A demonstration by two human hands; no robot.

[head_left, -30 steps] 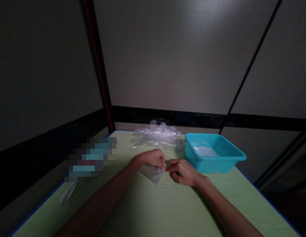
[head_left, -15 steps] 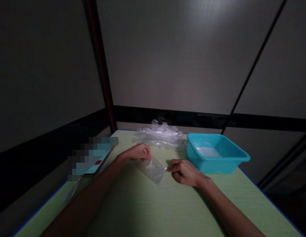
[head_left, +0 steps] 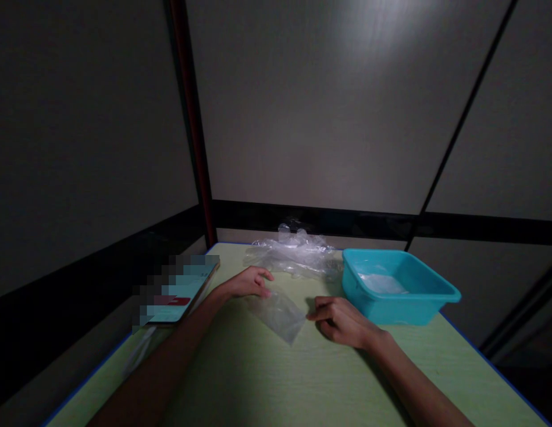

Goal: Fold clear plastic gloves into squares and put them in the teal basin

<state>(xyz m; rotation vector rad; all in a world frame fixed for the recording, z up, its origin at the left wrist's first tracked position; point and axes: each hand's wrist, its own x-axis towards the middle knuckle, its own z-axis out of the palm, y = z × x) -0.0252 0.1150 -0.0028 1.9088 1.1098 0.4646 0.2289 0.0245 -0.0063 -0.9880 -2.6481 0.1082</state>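
A small clear plastic bag [head_left: 282,317] lies flat and slanted on the table between my hands. My left hand [head_left: 248,281] is at its upper left edge, the thumb touching the plastic and the index finger lifted apart from the thumb. At the bag's right corner, my right hand [head_left: 340,320] has its fingers curled in, with the thumb and index fingertip together at the plastic. Behind both hands sits a crumpled heap of clear plastic [head_left: 294,254].
A turquoise basin [head_left: 400,305] with a whitish clear packet [head_left: 383,283] inside stands to the right. On the left lies a flat device with a lit screen [head_left: 191,290], partly pixelated, a white strap [head_left: 140,350] beside it. The pale green table [head_left: 267,385] meets the wall behind.
My left index finger has lifted away from the thumb, opening the earlier pinch at the bag. My right hand stays by the bag's corner. The whole view has shifted slightly.
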